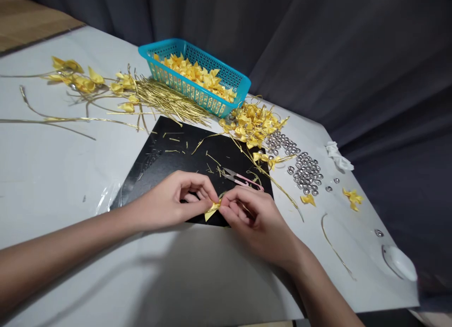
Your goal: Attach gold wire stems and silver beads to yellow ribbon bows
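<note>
Between my two hands, over the front edge of a black mat, is a small yellow ribbon bow. My left hand pinches its left side between thumb and index finger. From the right, my right hand pinches at the bow's other side, fingertips close to those of the left. Part of the bow is covered by the fingers, and I cannot make out what else they hold. Just beyond my right hand, pink-handled thread snips lie on the mat among gold cord scraps.
A blue basket of yellow bows stands at the back, beside a bundle of gold cords. Right of it are a pile of corded bows and many silver beads. A white object sits near the right edge.
</note>
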Demonstrator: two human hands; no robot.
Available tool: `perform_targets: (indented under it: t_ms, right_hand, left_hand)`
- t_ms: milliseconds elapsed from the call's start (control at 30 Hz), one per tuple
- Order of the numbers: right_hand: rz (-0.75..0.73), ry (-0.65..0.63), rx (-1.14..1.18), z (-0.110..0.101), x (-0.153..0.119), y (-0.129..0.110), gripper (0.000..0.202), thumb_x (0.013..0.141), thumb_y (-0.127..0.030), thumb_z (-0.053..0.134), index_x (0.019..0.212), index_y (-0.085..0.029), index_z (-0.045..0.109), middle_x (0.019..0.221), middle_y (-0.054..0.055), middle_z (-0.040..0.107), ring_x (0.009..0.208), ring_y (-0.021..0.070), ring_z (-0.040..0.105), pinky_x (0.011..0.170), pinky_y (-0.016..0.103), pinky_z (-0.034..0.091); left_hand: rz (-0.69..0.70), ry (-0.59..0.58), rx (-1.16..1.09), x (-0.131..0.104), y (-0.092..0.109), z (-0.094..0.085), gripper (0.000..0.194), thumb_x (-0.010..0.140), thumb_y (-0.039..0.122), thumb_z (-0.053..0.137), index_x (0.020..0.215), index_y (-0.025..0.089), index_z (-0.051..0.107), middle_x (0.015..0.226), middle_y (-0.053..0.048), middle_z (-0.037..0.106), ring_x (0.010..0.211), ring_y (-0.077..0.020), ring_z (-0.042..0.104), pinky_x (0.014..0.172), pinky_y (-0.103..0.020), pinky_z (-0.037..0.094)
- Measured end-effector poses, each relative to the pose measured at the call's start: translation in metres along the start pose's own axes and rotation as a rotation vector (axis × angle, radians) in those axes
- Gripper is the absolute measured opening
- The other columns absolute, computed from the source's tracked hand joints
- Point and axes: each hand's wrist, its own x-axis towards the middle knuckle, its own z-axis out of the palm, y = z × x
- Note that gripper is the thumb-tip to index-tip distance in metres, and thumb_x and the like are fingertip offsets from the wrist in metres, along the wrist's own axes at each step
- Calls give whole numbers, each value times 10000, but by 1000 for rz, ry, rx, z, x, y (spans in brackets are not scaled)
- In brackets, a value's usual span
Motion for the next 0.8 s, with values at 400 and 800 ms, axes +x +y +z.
perform_targets:
  t_ms: [400,800]
  right_hand:
    - [-1,17,-27,3,2,-1,105,813,-141,519,721,-135,569,555,-60,378,482,53,338,460,177,273]
    - [109,42,190,-3,1,-3,167,845,-172,487,790,-141,642,605,-26,472,509,66,382,469,199,300]
  left_hand:
    - [-35,-41,45,1,-6,0,137,699,245,591,684,109,580,574,21,527,516,-65,408,478,-165,304]
    - [-20,-13,-30,3,-3,-1,89,690,177,612,680,137,534,542,70,476,486,-39,386,449,-137,293]
